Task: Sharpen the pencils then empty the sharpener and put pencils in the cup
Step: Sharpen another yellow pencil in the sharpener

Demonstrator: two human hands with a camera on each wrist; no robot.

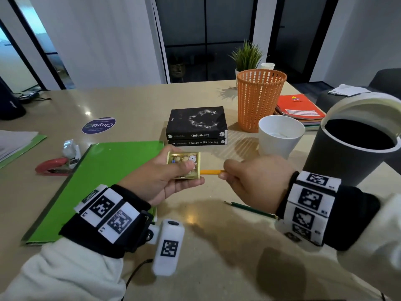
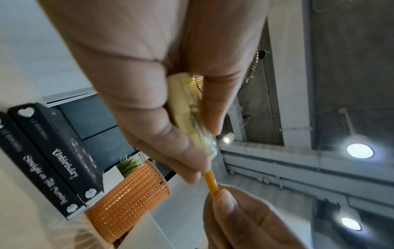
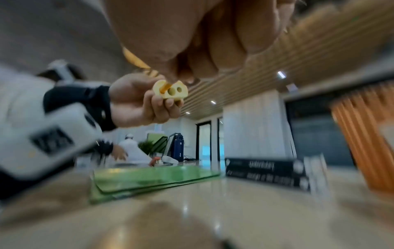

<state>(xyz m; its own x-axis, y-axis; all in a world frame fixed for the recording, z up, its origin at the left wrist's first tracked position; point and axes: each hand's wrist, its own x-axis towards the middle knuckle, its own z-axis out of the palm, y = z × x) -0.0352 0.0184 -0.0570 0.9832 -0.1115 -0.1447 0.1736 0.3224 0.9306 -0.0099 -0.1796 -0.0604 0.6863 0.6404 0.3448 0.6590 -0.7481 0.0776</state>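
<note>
Head view showed the left hand (image 1: 167, 181) gripping a small yellow box sharpener (image 1: 184, 165), thumb pressed on its pictured lid, above the tabletop (image 1: 217, 246) by the green folder (image 1: 104, 177). The right hand (image 1: 251, 181) pinched an orange pencil (image 1: 211, 172) whose tip sat in a hole on the sharpener's side.

To sharpen well, the pencil probably needed to stay in line with the hole, with light inward pressure and short turns from the fingers while the left hand held the box still; leaning on it sideways could have snapped the lead. The thumb on the lid likely helped keep the shavings inside.

A green pencil (image 1: 251, 210) lay on the tabletop just under the right wrist, apparently waiting. The white paper cup (image 1: 281, 135) stood beyond the right hand, beside the open dark bin (image 1: 351, 157).

Much stayed hidden. The pencil's tip was inside the sharpener, so its sharpness could not be judged. The right wrist view was blurred, though it showed three holes on the sharpener's face (image 3: 170, 91). How full the sharpener was could not be made out.
</note>
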